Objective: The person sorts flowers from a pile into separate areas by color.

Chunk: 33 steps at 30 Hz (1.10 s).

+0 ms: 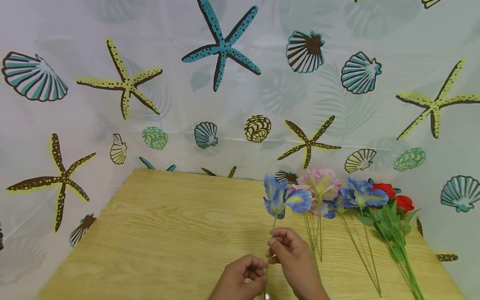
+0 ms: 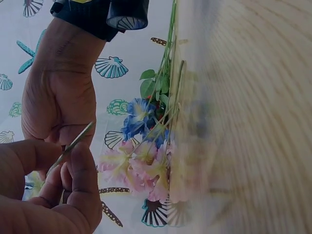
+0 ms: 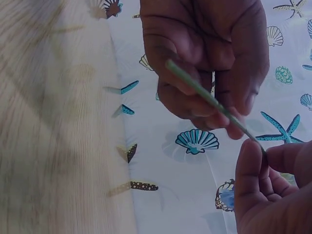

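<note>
A blue artificial iris [image 1: 277,198] with yellow-streaked petals stands upright in front of me. My right hand [image 1: 294,260] pinches its thin green stem [image 3: 200,90] between thumb and fingertips, partway below the bloom. Lower down, my left hand [image 1: 241,277] holds the same stem with curled fingers. The left wrist view shows the stem passing between the left thumb and forefinger [image 2: 84,165], its cut end sticking out. From the right wrist, the bloom is mostly hidden behind the right hand [image 3: 273,180].
On the wooden table [image 1: 161,233] to the right lie pink flowers [image 1: 322,183], more blue irises [image 1: 361,193] and red roses [image 1: 404,203] with green leaves, stems toward me. A white sheet [image 1: 168,25] printed with shells and starfish hangs behind the table and at its sides.
</note>
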Each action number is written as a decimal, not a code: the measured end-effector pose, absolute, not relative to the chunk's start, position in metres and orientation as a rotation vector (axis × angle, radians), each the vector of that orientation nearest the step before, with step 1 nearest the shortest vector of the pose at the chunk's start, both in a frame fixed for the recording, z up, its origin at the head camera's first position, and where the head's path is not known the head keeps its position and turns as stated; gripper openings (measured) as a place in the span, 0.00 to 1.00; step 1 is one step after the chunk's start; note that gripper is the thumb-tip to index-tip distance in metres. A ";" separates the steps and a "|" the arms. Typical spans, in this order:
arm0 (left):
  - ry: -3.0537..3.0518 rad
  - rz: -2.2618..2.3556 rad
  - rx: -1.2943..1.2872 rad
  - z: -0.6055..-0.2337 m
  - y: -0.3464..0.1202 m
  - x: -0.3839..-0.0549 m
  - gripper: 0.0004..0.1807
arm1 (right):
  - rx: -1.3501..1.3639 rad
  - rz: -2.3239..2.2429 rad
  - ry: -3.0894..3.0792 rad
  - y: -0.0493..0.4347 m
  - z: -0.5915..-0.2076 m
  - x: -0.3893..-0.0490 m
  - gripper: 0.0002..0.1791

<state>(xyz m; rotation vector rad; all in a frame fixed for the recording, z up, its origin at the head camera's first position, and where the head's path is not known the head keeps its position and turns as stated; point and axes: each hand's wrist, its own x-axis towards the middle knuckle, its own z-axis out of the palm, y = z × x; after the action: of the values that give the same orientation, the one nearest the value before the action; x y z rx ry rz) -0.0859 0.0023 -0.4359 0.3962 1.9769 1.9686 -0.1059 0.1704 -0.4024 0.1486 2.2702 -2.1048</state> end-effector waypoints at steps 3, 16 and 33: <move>2.100 1.812 0.456 -0.438 -0.004 -0.089 0.22 | 0.170 -2.100 2.269 0.172 -0.403 -0.106 0.12; 2.942 0.844 0.732 -0.451 -0.050 -0.101 0.31 | 0.293 -1.995 2.302 0.190 -0.410 -0.116 0.13; 3.125 0.681 0.635 -0.458 -0.081 -0.112 0.28 | 0.414 -1.436 2.770 0.306 -0.409 -0.146 0.21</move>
<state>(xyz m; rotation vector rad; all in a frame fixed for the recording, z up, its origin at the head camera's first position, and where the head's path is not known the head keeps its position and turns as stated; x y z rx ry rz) -0.1123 -0.0815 -0.4580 0.6355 3.1249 0.6810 -0.1460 0.3064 -0.4087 0.4137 2.7700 -1.4363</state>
